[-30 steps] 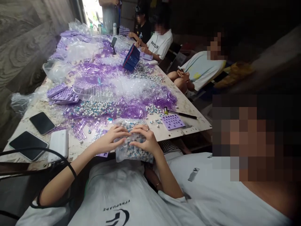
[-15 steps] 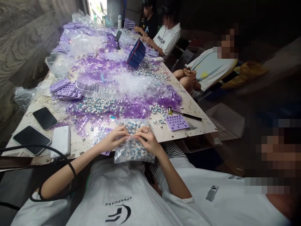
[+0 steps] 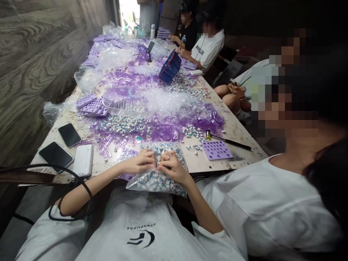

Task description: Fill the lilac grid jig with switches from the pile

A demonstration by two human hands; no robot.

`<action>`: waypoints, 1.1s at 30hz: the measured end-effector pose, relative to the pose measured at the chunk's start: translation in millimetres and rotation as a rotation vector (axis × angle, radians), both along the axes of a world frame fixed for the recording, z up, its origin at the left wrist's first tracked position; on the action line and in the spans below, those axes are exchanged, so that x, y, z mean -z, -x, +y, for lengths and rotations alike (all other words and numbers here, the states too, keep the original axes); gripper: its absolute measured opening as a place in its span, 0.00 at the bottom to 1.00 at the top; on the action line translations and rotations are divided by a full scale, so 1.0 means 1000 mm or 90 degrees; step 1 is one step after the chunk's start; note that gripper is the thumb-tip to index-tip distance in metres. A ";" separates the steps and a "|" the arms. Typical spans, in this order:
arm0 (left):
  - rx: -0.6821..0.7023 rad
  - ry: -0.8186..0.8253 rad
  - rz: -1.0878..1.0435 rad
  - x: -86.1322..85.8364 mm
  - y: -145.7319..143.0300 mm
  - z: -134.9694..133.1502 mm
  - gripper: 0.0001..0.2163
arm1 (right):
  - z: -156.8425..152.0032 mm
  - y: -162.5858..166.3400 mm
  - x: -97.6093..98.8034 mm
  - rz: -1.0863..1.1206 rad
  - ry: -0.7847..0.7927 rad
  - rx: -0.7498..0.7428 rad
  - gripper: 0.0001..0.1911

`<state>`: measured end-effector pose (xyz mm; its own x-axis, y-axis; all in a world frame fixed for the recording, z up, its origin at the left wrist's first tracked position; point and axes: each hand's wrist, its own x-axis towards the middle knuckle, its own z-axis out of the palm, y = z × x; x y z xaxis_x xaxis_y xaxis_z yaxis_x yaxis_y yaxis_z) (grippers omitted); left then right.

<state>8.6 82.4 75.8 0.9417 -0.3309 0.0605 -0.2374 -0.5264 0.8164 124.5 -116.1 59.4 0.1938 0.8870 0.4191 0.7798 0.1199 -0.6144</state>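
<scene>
Bag of small white-and-blue pieces (image 3: 163, 183) overhangs the near edge of the table (image 3: 196, 165). Judged soft, slippery, with shifting contents; best held by its gathered plastic mid-bag. Your left hand (image 3: 144, 160) and right hand (image 3: 174, 167) have fingers clamped there, nearly meeting; against one second ago, thumbs are closed in, not spread.

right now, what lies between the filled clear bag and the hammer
Small loose pieces and the purple tray lie between them in the head view.
</scene>
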 end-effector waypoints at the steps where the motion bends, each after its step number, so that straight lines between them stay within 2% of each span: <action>1: 0.003 0.000 0.001 -0.001 0.000 0.000 0.22 | 0.000 0.001 -0.001 0.001 -0.001 0.004 0.23; 6: 0.014 0.013 -0.011 -0.013 -0.007 -0.002 0.25 | 0.000 0.007 -0.009 0.014 0.023 0.012 0.24; 11: 0.034 0.028 -0.022 -0.019 -0.016 0.000 0.25 | -0.002 0.009 -0.008 0.097 -0.071 0.053 0.25; 15: 0.096 0.022 -0.006 -0.022 -0.023 0.004 0.24 | -0.006 0.008 -0.008 0.112 -0.046 -0.010 0.24; 20: 0.156 -0.007 -0.032 -0.027 -0.031 0.008 0.15 | -0.006 0.009 -0.006 0.059 -0.032 -0.036 0.24; 23: 0.161 -0.016 -0.052 -0.028 -0.033 0.012 0.14 | -0.002 0.008 -0.003 0.004 -0.105 -0.024 0.27; 27: 0.136 -0.012 -0.105 -0.031 -0.030 0.014 0.14 | 0.006 -0.001 -0.006 -0.044 -0.210 -0.038 0.25; 30: 0.121 0.034 -0.136 -0.036 -0.028 0.012 0.11 | 0.011 -0.012 -0.013 -0.067 -0.245 -0.075 0.25; 33: 0.150 0.039 -0.126 -0.043 -0.028 0.009 0.10 | 0.015 -0.023 -0.021 -0.126 -0.234 -0.111 0.25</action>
